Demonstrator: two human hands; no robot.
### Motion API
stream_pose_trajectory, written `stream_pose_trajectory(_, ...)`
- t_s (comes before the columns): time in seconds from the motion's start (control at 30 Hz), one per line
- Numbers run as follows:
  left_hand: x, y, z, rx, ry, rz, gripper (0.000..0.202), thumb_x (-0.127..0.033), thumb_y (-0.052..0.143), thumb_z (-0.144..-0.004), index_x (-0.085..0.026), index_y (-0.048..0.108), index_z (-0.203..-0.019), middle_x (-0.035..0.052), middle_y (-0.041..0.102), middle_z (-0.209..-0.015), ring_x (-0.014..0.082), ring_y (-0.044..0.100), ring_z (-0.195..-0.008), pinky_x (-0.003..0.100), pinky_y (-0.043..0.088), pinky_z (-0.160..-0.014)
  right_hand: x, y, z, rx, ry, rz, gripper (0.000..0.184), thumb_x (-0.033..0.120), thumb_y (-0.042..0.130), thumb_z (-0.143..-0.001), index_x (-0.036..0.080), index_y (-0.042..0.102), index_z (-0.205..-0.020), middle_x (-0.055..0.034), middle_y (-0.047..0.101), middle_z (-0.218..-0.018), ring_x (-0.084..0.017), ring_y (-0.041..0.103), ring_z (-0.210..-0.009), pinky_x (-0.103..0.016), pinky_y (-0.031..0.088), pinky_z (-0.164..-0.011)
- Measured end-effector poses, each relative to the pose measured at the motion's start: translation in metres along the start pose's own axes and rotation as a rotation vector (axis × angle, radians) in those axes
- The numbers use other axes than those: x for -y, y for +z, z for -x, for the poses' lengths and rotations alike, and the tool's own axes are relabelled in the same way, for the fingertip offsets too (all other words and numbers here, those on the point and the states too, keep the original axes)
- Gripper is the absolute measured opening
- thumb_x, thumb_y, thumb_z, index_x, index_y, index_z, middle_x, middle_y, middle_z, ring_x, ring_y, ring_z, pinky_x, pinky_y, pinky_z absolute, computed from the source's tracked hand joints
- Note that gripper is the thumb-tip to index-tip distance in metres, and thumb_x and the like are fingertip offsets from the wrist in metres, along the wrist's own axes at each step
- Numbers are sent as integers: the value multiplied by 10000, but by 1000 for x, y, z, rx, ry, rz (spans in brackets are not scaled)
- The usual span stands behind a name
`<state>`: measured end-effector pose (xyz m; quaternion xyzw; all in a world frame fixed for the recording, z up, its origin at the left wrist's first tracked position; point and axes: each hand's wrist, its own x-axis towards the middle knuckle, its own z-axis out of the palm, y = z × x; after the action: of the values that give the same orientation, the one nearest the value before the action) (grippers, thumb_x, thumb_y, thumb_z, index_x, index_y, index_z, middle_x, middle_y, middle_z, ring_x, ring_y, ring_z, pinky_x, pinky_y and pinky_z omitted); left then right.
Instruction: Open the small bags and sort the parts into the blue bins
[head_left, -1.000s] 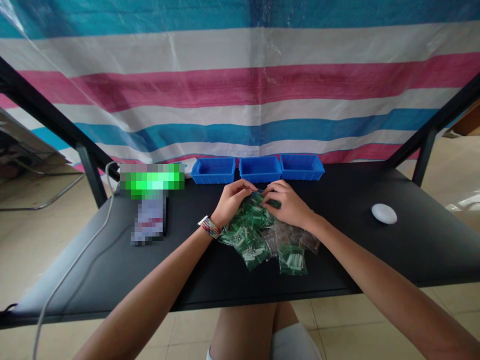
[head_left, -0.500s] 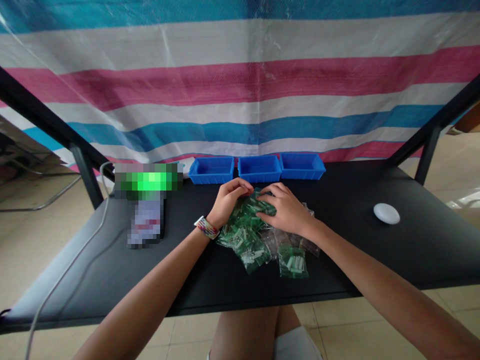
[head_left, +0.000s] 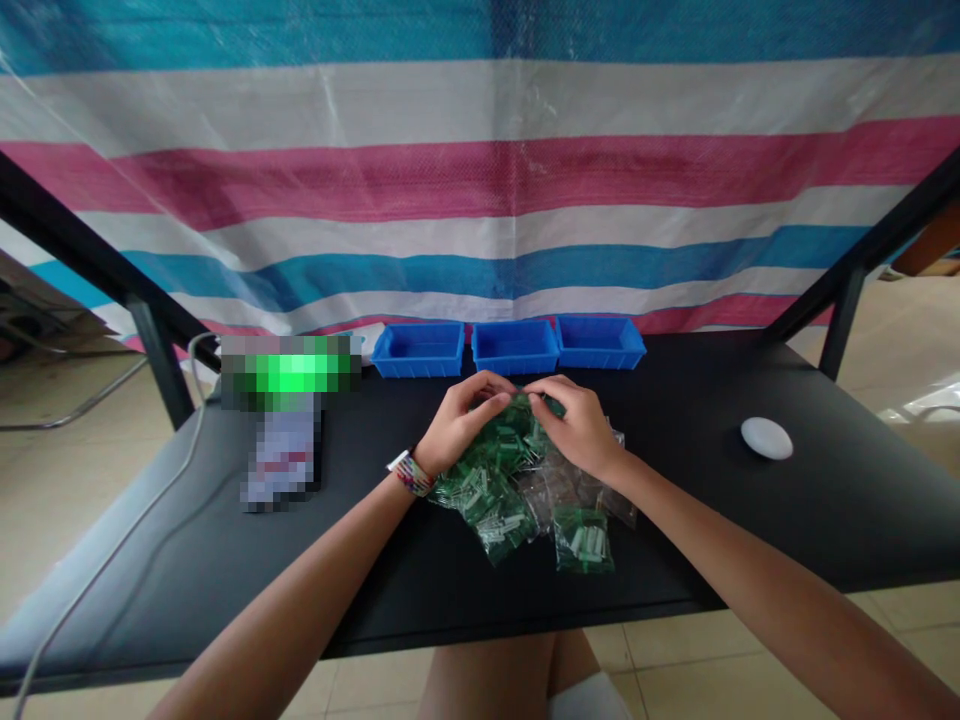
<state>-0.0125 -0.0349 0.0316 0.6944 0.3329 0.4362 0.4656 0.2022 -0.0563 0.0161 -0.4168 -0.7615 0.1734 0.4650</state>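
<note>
A pile of small green plastic bags [head_left: 480, 490] lies at the middle of the black table, with white stick-like pieces showing inside. Over the pile's far side my left hand [head_left: 459, 425] is closed, thumb and fingers pinching the edge of a green bag. Close beside it, my right hand [head_left: 579, 422] pinches the same bag from the right, the fingertips of both hands nearly touching. The fingers hide most of the held bag. Nearest the front edge, one separate green bag [head_left: 585, 540] lies flat. Clear-brownish bags [head_left: 551, 490] lie under and beside my right wrist.
Three blue bins [head_left: 417, 366] stand in a row along the table's back. To the right sits a white oval object [head_left: 766, 438]. A pixelated item [head_left: 283, 450] and a grey cable [head_left: 161, 490] are at the left. Behind hangs a striped sheet [head_left: 450, 180].
My right hand's fingers, spread over the bags before, have closed into a pinch beside my left fingertips. The whole view has shifted slightly, so the table appears lower.
</note>
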Motion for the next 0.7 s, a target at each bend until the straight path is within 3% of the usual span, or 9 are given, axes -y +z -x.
stream_pose_trajectory(0.13, 0, 4, 2, -14, 53, -62, 292, -409, 835, -911, -173, 753, -1063, 77, 762, -1037, 217, 697, -979, 330, 532, -926, 1, -4, -2, -74, 139, -166, 250, 372, 583, -1085, 233, 788, -1049, -59, 821, -988, -250, 769, -932, -368, 587, -836)
stream_pose_trajectory(0.3, 9, 3, 1, -51, 24, -44, 269, -414, 815, -927, -166, 712, -929, 45, 729, -871, 169, 661, -818, 285, 517, -787, 2, -2, -1, -61, 250, -384, 289, 467, 685, -1033, 232, 773, -1177, -73, 818, -1036, -249, 779, -934, -391, 615, -855)
stream_pose_trajectory(0.4, 11, 1, -1, -80, 10, 27, 309, -444, 821, -915, -170, 680, -886, 30, 723, -805, 157, 649, -748, 265, 500, -711, 3, 2, -1, -13, 331, -567, 430, 486, 816, -937, 239, 722, -1277, -60, 808, -999, -245, 787, -901, -410, 644, -849)
stream_pose_trajectory(0.57, 3, -3, -2, -97, 39, -24, 283, -409, 832, -897, -169, 685, -865, 26, 702, -804, 151, 630, -756, 259, 495, -714, 7, 1, -3, -12, 351, -639, 331, 525, 819, -915, 214, 749, -1004, -64, 798, -958, -222, 777, -849, -391, 658, -807)
stream_pose_trajectory(0.7, -2, -3, -1, -77, 71, -49, 276, -419, 827, -906, -166, 719, -889, 45, 715, -867, 169, 649, -827, 274, 520, -771, 11, -4, -4, 11, 356, -569, 332, 531, 798, -924, 208, 733, -964, -48, 782, -883, -195, 756, -708, -331, 595, -674)
